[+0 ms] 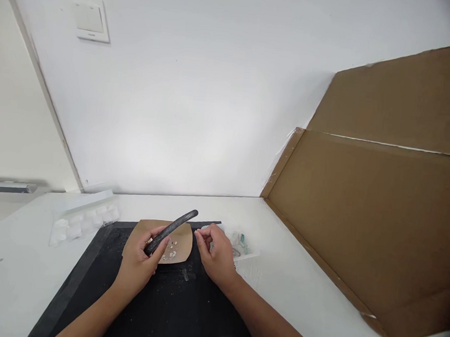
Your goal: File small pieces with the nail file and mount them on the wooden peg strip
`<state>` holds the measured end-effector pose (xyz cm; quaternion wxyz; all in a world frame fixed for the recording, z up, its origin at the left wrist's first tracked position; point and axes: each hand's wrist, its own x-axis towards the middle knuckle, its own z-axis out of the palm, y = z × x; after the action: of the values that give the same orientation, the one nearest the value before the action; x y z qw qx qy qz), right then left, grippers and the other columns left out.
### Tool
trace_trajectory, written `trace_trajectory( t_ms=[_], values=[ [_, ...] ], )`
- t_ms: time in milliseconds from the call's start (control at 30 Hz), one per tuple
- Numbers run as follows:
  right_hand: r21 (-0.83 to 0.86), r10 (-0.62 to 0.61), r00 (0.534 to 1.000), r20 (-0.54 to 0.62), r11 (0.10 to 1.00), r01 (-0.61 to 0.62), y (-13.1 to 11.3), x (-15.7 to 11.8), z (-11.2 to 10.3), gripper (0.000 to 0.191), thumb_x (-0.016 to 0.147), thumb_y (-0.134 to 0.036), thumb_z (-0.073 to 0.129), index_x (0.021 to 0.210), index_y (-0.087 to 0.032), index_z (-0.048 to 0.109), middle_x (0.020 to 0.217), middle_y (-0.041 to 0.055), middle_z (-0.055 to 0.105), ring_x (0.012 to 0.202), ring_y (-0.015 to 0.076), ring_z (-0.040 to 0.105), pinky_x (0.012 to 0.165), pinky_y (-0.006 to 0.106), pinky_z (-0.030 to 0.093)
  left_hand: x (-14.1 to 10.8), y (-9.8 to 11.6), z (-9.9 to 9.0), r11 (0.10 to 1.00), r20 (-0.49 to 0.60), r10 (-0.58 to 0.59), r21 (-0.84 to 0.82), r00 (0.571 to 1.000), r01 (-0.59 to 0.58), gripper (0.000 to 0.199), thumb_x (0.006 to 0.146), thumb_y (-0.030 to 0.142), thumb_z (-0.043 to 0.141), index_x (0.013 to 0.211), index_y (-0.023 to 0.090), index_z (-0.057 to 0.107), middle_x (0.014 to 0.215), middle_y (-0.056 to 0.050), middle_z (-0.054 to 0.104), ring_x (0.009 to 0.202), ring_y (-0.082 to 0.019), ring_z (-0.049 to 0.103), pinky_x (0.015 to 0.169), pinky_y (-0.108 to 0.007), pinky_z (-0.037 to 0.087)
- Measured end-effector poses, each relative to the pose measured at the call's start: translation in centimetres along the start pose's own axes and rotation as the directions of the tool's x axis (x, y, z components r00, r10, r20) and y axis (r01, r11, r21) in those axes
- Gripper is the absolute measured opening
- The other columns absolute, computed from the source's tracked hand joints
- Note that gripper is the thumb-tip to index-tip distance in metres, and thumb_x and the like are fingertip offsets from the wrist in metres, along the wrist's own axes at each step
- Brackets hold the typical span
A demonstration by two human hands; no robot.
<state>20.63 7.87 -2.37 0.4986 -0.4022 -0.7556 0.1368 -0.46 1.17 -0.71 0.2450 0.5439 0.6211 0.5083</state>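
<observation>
Two hands [138, 260] [219, 256], one black rod [172, 231], one brown tray [185, 241]

A plain white wall [200, 84] rises behind the bench's far edge. The bench [5, 271] has a white top. High above its far left part sits a white switch plate [92, 19]. Past the far left corner is a cream panel [18, 87], divided from the wall by a slanting grey strip [48, 81], with a grey bar [6, 187] low down. Brown cardboard [375, 225] stands along the right side, crossed by a pale seam. Soft light brightens the wall's middle; faint shadow lies beside the cardboard.
</observation>
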Motion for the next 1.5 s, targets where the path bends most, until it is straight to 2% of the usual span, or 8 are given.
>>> trace_trajectory(
  t_ms=[167, 333, 600, 833, 1000, 1167, 1300, 1500],
  values=[
    [0.015, 0.014, 1.0, -0.008, 1.0, -0.014, 0.2, 0.1, 0.0, 0.019, 0.104, -0.036, 0.057, 0.092, -0.023, 0.063, 0.081, 0.0008, 0.063, 0.07, 0.017, 0.059, 0.069, 0.031, 0.046, 0.1, 0.1, 0.0, 0.991, 0.044, -0.073, -0.109, 0.996, 0.078, 0.06, 0.09, 0.064, 0.065, 0.127, 0.017, 0.07, 0.047, 0.005, 0.057, 0.038, -0.014, 0.054, 0.038, -0.022, 0.044],
    [0.027, 0.012, 1.0, 0.005, 1.0, -0.012, 0.3, 0.1, 0.1, 0.02, 0.104, -0.037, 0.056, 0.092, -0.023, 0.064, 0.081, 0.0009, 0.063, 0.07, 0.0171, 0.059, 0.068, 0.031, 0.046, 0.3, -0.2, -0.2, 0.992, 0.076, -0.063, -0.102, 0.995, 0.07, 0.058, 0.098, 0.068, 0.049, 0.089, 0.015, 0.072, 0.044, 0.002, 0.058, 0.038, -0.013, 0.055, 0.043, -0.022, 0.045],
    [0.041, 0.001, 1.0, 0.019, 0.999, -0.002, 0.4, 0.1, 0.1, 0.021, 0.104, -0.037, 0.057, 0.09, -0.022, 0.063, 0.079, 0.0007, 0.063, 0.069, 0.0168, 0.059, 0.069, 0.031, 0.046, 0.3, 0.0, -0.1, 0.981, 0.152, -0.065, -0.17, 0.986, 0.091, 0.059, 0.1, 0.067, 0.047, 0.074, 0.017, 0.064, 0.041, 0.002, 0.054, 0.036, -0.01, 0.049, 0.046, -0.021, 0.042],
    [0.079, -0.054, 0.995, 0.082, 0.996, 0.047, -0.1, 0.1, -0.2, 0.021, 0.102, -0.038, 0.059, 0.09, -0.022, 0.066, 0.075, 0.0006, 0.066, 0.068, 0.0169, 0.061, 0.068, 0.03, 0.046, 0.3, -0.8, 0.9, 0.928, 0.276, -0.058, -0.34, 0.959, 0.153, 0.061, 0.097, 0.073, 0.044, 0.106, 0.016, 0.061, 0.047, 0.012, 0.036, 0.032, -0.008, 0.03, 0.035, -0.019, 0.026],
    [0.129, -0.07, 0.993, 0.094, 0.99, 0.058, -0.4, -0.1, -0.3, 0.021, 0.103, -0.04, 0.058, 0.093, -0.024, 0.067, 0.074, 0.0011, 0.07, 0.069, 0.0185, 0.065, 0.072, 0.033, 0.049, -0.1, -1.2, 1.0, 0.921, 0.341, -0.025, -0.357, 0.94, 0.155, 0.059, 0.099, 0.07, 0.044, 0.11, 0.014, 0.061, 0.051, 0.011, 0.039, 0.035, -0.007, 0.031, 0.037, -0.019, 0.026],
    [0.215, -0.04, 0.991, 0.128, 0.977, 0.011, -0.6, -0.5, -0.2, 0.019, 0.108, -0.038, 0.05, 0.102, -0.025, 0.061, 0.066, -0.0049, 0.069, 0.05, 0.0132, 0.062, 0.063, 0.028, 0.052, -0.6, -0.5, 0.4, 0.919, 0.437, 0.032, -0.367, 0.899, 0.146, 0.053, 0.103, 0.062, 0.044, 0.117, 0.014, 0.061, 0.062, 0.009, 0.041, 0.038, -0.005, 0.034, 0.04, -0.019, 0.026],
    [0.241, -0.011, 0.991, 0.132, 0.97, -0.021, -0.7, -0.4, -0.3, 0.02, 0.108, -0.039, 0.048, 0.099, -0.024, 0.059, 0.062, -0.0057, 0.067, 0.047, 0.0126, 0.062, 0.057, 0.026, 0.051, -0.7, -0.1, 0.4, 0.908, 0.447, 0.025, -0.384, 0.894, 0.166, 0.053, 0.103, 0.062, 0.045, 0.118, 0.014, 0.062, 0.064, 0.008, 0.042, 0.038, -0.004, 0.035, 0.04, -0.02, 0.024],
    [0.235, 0.02, 0.99, 0.141, 0.971, -0.053, -0.9, -0.2, -0.5, 0.019, 0.108, -0.038, 0.047, 0.101, -0.024, 0.056, 0.07, -0.003, 0.07, 0.05, 0.0128, 0.063, 0.056, 0.026, 0.05, -0.7, -0.2, 0.4, 0.858, 0.468, 0.0, -0.454, 0.884, 0.24, 0.052, 0.102, 0.061, 0.047, 0.12, 0.014, 0.061, 0.064, 0.009, 0.042, 0.037, -0.004, 0.034, 0.039, -0.019, 0.026]
  ],
)
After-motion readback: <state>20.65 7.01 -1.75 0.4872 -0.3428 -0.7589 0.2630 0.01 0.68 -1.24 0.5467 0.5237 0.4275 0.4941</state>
